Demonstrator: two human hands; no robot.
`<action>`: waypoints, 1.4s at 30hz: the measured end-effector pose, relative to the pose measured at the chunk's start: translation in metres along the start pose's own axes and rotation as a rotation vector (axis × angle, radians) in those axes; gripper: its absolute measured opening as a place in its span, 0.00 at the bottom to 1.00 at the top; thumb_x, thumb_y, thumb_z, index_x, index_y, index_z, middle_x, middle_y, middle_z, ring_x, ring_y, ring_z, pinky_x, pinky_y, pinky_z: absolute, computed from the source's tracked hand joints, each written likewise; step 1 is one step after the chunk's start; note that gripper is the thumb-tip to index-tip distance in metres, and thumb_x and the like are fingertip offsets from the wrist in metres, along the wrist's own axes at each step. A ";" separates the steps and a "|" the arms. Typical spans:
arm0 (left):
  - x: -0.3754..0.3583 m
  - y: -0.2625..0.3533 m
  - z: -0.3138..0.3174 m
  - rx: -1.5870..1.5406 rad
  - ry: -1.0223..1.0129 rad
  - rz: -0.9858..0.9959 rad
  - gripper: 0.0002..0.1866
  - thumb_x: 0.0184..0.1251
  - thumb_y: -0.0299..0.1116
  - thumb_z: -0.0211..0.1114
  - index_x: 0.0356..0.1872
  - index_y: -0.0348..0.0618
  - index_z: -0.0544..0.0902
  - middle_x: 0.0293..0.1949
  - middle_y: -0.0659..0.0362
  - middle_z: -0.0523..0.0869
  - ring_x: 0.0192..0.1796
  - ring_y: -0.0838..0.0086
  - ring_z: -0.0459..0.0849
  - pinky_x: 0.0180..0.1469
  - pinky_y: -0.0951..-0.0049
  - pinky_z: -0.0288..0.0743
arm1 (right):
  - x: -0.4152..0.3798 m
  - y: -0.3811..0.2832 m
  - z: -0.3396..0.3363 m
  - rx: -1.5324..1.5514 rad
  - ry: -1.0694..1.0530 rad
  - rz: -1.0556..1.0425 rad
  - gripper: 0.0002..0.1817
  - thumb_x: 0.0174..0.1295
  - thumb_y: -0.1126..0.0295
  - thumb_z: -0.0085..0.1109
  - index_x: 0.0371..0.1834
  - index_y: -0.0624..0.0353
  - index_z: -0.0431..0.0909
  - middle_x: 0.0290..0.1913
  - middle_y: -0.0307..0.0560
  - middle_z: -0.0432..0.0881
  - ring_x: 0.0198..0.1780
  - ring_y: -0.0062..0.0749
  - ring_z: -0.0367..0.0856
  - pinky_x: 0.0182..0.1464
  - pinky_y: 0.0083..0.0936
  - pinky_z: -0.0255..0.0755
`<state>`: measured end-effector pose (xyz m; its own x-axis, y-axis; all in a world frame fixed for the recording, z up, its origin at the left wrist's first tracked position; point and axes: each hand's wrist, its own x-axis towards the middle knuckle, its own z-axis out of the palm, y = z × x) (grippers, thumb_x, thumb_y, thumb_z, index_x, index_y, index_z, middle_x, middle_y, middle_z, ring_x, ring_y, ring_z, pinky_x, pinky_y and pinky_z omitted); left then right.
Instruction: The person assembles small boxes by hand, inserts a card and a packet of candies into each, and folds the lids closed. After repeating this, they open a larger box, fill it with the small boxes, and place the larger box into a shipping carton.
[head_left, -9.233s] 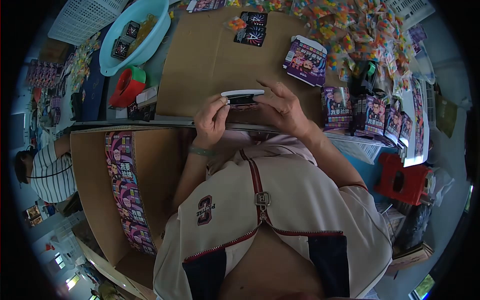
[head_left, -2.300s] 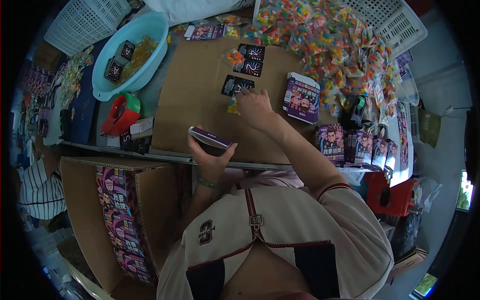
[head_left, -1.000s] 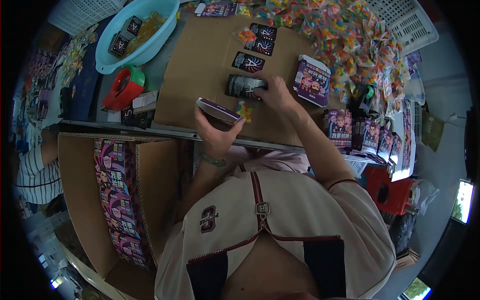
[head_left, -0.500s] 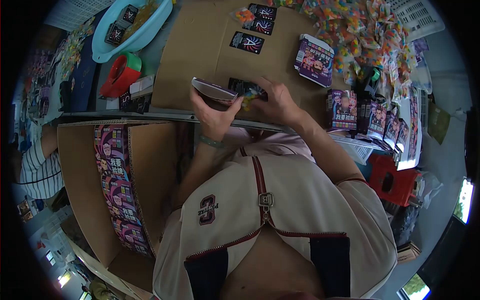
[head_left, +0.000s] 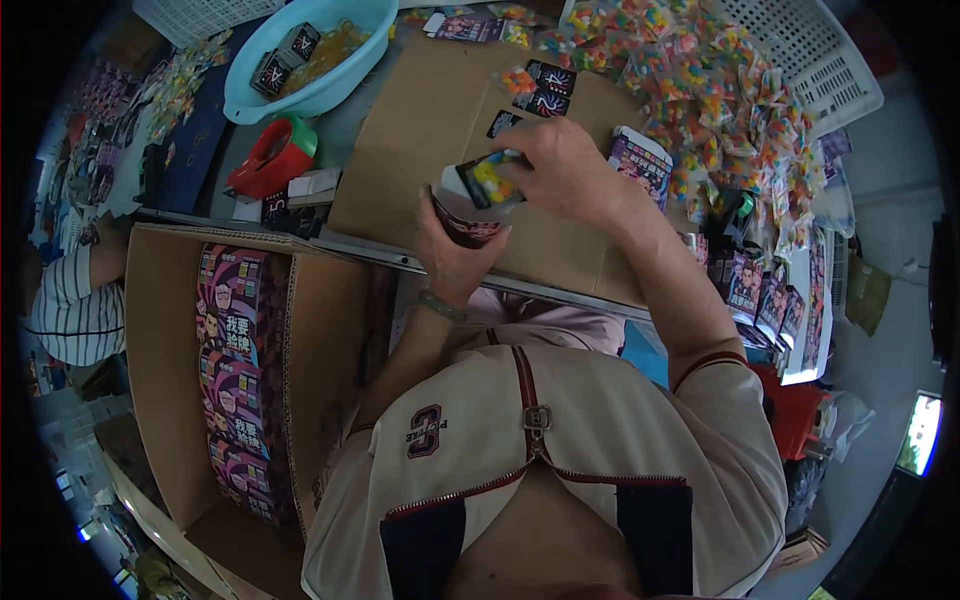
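My left hand (head_left: 458, 262) is wrapped round a small open purple box (head_left: 468, 228), its mouth tilted up toward the other hand. Between the fingers of my right hand (head_left: 572, 168) are a black card pack (head_left: 474, 188) and a clear candy packet (head_left: 492, 182) with yellow and other coloured pieces. They are at the box's mouth; how far inside they reach is hard to see. Black cards (head_left: 550, 82) and an orange-toned candy packet (head_left: 516, 80) lie beyond my right hand on the cardboard sheet (head_left: 400, 150). A purple box (head_left: 642, 165) lies right of it.
Candy packets (head_left: 730, 90) are heaped at the back right, beside a white basket (head_left: 835, 85). A blue basin (head_left: 345, 72) and a red-green tape dispenser (head_left: 268, 165) stand left. Printed boxes (head_left: 235, 385) line a carton (head_left: 165, 380) below the table edge.
My right hand has lifted the black card pack and candy packet from the cardboard to the box's mouth. My left hand has turned the box mouth upward. The camera view has shifted.
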<state>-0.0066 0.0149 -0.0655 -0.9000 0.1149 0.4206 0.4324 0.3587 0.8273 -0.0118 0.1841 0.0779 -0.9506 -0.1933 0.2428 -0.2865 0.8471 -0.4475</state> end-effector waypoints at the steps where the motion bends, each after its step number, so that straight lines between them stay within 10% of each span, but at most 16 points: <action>1: 0.000 0.000 0.000 0.005 -0.002 -0.033 0.59 0.33 0.42 0.84 0.68 0.34 0.56 0.56 0.43 0.74 0.57 0.49 0.76 0.57 0.55 0.72 | 0.007 0.000 -0.001 -0.118 -0.017 -0.032 0.10 0.50 0.75 0.61 0.37 0.62 0.81 0.33 0.52 0.83 0.35 0.50 0.83 0.37 0.39 0.77; 8: -0.002 -0.004 0.000 0.027 0.011 -0.015 0.61 0.31 0.43 0.84 0.68 0.33 0.56 0.57 0.42 0.72 0.56 0.48 0.76 0.56 0.55 0.73 | 0.016 -0.024 0.022 -0.317 -0.224 -0.347 0.18 0.52 0.72 0.62 0.49 0.57 0.76 0.36 0.50 0.79 0.37 0.47 0.83 0.34 0.37 0.77; 17: -0.003 -0.003 0.000 -0.103 0.023 -0.075 0.63 0.38 0.38 0.84 0.71 0.31 0.47 0.58 0.41 0.71 0.57 0.54 0.76 0.59 0.60 0.71 | -0.049 -0.006 0.051 0.088 0.380 0.008 0.22 0.46 0.75 0.71 0.47 0.59 0.78 0.39 0.51 0.81 0.37 0.43 0.83 0.36 0.32 0.78; 20: -0.004 -0.003 0.006 -0.033 0.085 0.062 0.59 0.41 0.48 0.82 0.69 0.31 0.53 0.58 0.38 0.69 0.57 0.46 0.74 0.55 0.53 0.71 | -0.070 -0.007 0.079 0.195 0.515 0.004 0.19 0.45 0.78 0.71 0.43 0.60 0.81 0.38 0.50 0.81 0.38 0.43 0.83 0.37 0.31 0.78; 26: -0.003 -0.023 -0.026 -0.033 -0.015 0.529 0.15 0.62 0.29 0.68 0.47 0.32 0.79 0.47 0.42 0.82 0.43 0.49 0.84 0.43 0.61 0.80 | -0.088 0.004 0.091 0.318 0.513 0.125 0.14 0.48 0.75 0.71 0.39 0.61 0.82 0.41 0.54 0.82 0.40 0.45 0.83 0.40 0.32 0.79; 38: 0.010 -0.013 -0.046 -0.171 -0.215 0.456 0.10 0.61 0.20 0.64 0.43 0.35 0.80 0.41 0.48 0.84 0.37 0.55 0.85 0.41 0.65 0.79 | -0.087 0.015 0.076 0.325 0.412 -0.031 0.12 0.52 0.76 0.67 0.41 0.61 0.83 0.47 0.55 0.82 0.44 0.46 0.82 0.44 0.33 0.77; 42: 0.026 0.002 -0.046 -0.127 -0.174 0.439 0.11 0.61 0.19 0.64 0.45 0.36 0.80 0.38 0.51 0.84 0.33 0.65 0.84 0.37 0.71 0.77 | -0.083 -0.003 0.072 0.418 0.425 0.214 0.12 0.53 0.77 0.67 0.42 0.59 0.83 0.38 0.52 0.85 0.39 0.39 0.85 0.41 0.27 0.78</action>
<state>-0.0264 -0.0241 -0.0359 -0.6221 0.3873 0.6804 0.7669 0.1269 0.6290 0.0591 0.1620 -0.0030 -0.8863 0.2454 0.3927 -0.1992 0.5636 -0.8017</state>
